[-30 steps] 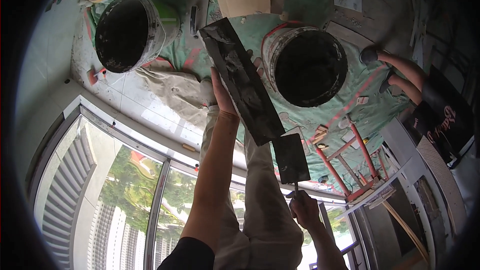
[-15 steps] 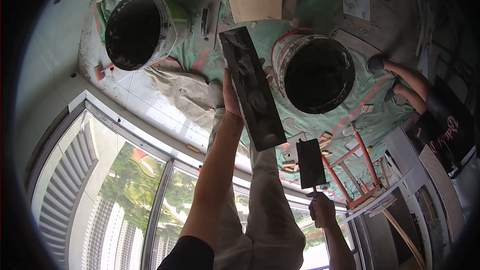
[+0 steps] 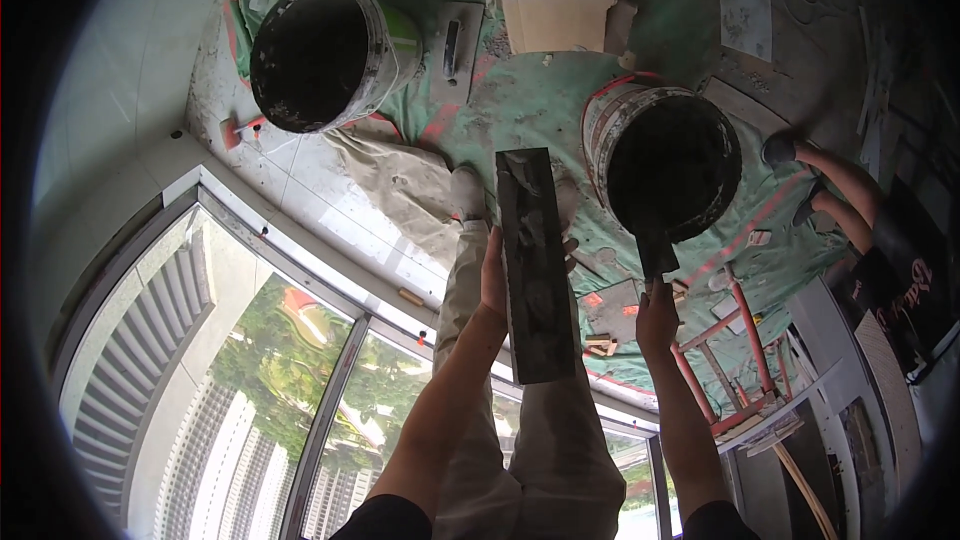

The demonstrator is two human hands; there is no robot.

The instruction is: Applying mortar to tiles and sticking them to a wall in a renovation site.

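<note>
My left hand [image 3: 493,275] is closed around a long dark rectangular slab [image 3: 540,330], its fingertips showing at the far edge. Lumpy grey paste lies along the slab's upper face. In my right hand [image 3: 657,320] is the handle of a flat dark trowel [image 3: 656,252]. Its blade reaches to the near rim of a paste-smeared bucket [image 3: 601,140]; the blade's far end is hard to make out against the dark inside. The slab is held over my legs, left of that bucket.
Another bucket [image 3: 385,55] stands at the far left, beside a notched-looking flat float [image 3: 462,15]. A cardboard box [image 3: 560,22] sits at the back. Green sheeting [image 3: 520,95] covers the floor. To the right are a red metal stand [image 3: 750,330] and another person's leg [image 3: 845,175].
My right hand has moved forward, bringing the trowel up to the right bucket's rim. The slab has come nearer to me and turned straighter. The whole view has shifted slightly.
</note>
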